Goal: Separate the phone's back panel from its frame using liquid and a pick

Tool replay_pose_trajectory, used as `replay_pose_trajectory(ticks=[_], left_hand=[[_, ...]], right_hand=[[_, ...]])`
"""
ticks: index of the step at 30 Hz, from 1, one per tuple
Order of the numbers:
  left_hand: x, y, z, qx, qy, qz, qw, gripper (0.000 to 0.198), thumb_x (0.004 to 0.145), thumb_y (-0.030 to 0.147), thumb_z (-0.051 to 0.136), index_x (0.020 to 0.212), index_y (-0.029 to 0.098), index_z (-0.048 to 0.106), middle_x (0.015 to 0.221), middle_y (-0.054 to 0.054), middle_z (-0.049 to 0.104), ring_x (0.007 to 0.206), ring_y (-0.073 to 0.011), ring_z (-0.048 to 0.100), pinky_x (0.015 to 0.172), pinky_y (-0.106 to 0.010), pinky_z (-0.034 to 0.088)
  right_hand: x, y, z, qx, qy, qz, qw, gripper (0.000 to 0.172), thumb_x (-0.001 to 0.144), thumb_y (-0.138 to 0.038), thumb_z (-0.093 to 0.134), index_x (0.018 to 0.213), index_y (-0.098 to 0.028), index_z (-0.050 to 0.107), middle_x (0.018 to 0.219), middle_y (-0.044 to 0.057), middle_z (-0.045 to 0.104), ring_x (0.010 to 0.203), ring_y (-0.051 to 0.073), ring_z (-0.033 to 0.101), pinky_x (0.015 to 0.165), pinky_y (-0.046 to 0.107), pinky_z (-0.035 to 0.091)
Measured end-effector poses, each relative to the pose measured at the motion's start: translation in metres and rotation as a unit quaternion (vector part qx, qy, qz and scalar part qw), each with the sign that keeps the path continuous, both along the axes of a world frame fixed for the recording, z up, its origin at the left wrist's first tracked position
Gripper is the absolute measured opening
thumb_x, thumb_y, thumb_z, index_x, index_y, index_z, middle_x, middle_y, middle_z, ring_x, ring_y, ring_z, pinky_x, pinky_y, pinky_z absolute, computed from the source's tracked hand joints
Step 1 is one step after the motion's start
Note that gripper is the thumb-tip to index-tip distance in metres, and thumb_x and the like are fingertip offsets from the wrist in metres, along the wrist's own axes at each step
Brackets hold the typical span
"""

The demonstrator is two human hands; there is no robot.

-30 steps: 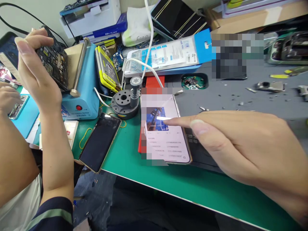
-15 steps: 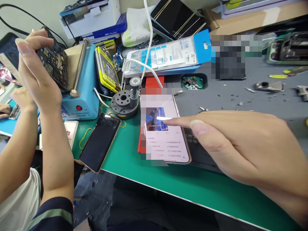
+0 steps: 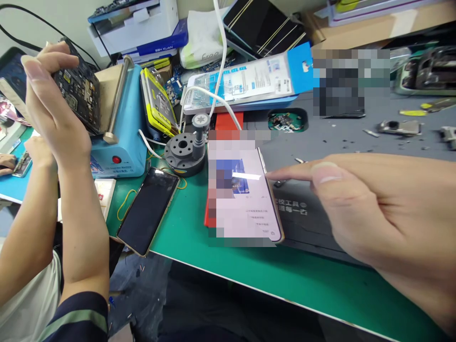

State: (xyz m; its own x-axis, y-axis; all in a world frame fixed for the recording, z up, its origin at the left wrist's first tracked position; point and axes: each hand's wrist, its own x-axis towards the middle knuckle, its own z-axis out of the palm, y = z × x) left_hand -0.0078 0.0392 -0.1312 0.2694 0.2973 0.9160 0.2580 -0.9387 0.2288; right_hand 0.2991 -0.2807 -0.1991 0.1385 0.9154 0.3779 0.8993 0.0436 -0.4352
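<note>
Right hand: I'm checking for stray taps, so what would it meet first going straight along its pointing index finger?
Most likely the nearest edge of the lit, pale-screened rectangular phone; depth is unclear, so the right hand might instead pass just over the screen.

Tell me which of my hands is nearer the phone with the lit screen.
Right. Your right hand is beside that phone; your left hand is farther off, raised near the blue machine.
</note>
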Motion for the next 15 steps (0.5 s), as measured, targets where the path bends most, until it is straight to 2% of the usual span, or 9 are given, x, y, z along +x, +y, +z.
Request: replay_pose_trajectory(ticks=[3,7,11,15], left_hand=[[-0.001,0.003,0.0,0.002,-0.006,-0.002,1.0,0.074,0.11,0.08,0.042,0.113,0.024,0.09,0.124,-0.005,0.088,0.131,-0.0271,0.081,0.137,-0.06,0.054],[-0.001,0.004,0.0,0.004,-0.006,0.012,1.0,0.071,0.111,0.079,0.04,0.113,0.028,0.09,0.123,-0.001,0.088,0.129,-0.0245,0.082,0.136,-0.057,0.056],[-0.003,0.005,0.001,0.011,0.021,0.004,1.0,0.075,0.117,0.075,0.037,0.119,0.021,0.088,0.121,-0.003,0.086,0.133,-0.0254,0.08,0.139,-0.063,0.052],[-0.007,0.01,0.001,0.016,0.021,-0.006,1.0,0.077,0.119,0.074,0.036,0.118,0.017,0.088,0.12,-0.007,0.085,0.133,-0.027,0.08,0.139,-0.062,0.051]], right_hand=[[-0.001,0.0,0.003,0.019,-0.008,0.008,1.0,0.048,0.12,-0.03,0.043,0.109,-0.031,0.09,0.1,-0.002,0.087,0.097,0.022,0.082,0.069,0.038,0.05],[-0.005,0.004,0.005,0.05,-0.041,0.041,0.997,0.048,0.12,-0.029,0.044,0.107,-0.026,0.09,0.09,-0.001,0.085,0.08,0.019,0.077,0.064,0.038,0.047],[-0.004,0.007,0.0,0.076,-0.064,0.082,0.992,0.055,0.124,-0.03,0.039,0.095,-0.027,0.086,0.076,0.0,0.077,0.068,0.017,0.069,0.06,0.036,0.041],[-0.004,0.01,-0.005,0.101,-0.053,0.103,0.988,0.063,0.127,-0.037,0.036,0.083,-0.028,0.081,0.074,0.001,0.074,0.062,0.017,0.062,0.058,0.037,0.038]])
